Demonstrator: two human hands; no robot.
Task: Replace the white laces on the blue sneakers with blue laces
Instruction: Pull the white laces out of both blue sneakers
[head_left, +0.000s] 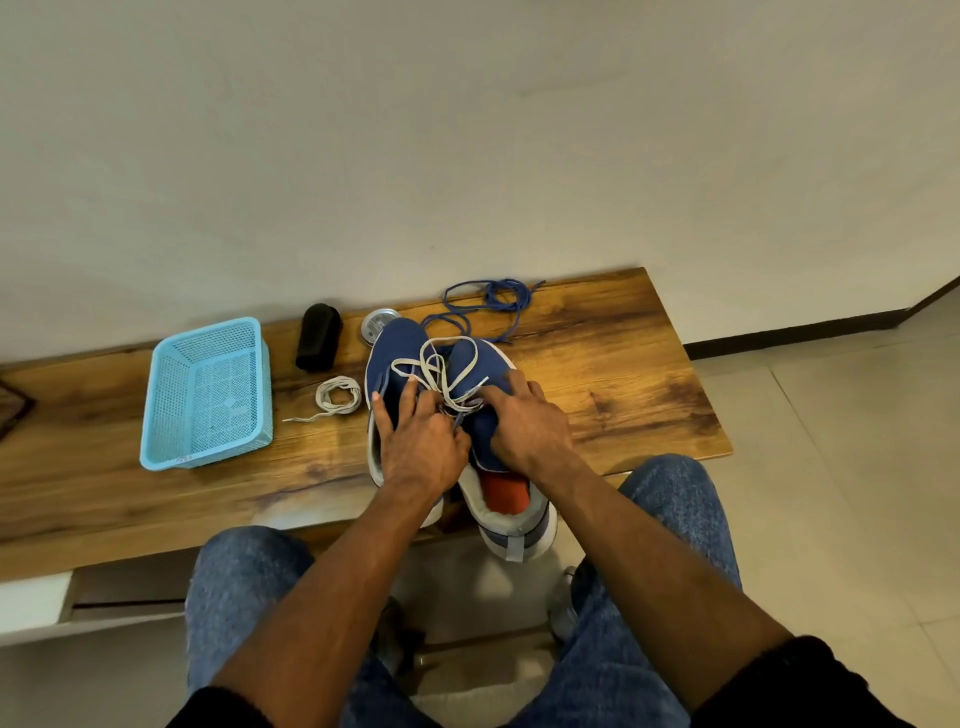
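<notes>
Two blue sneakers stand side by side on the wooden bench, toes away from me. My left hand (415, 441) lies on the left sneaker (400, 358) with its fingers reaching into the lace area. My right hand (522, 421) rests on the right sneaker (480, 364), whose orange insole shows at the heel; its fingers pinch the loose white lace (441, 371) that loops over both toes. A coiled white lace (338, 396) lies left of the shoes. Blue laces (491, 299) lie in a tangle behind them.
A light-blue mesh basket (208, 397) sits on the wooden bench (623, 374) at the left. A black cylinder (318, 338) and a round metal tin (378, 322) stand near the wall. My knees in jeans are below the bench edge. Tiled floor lies right.
</notes>
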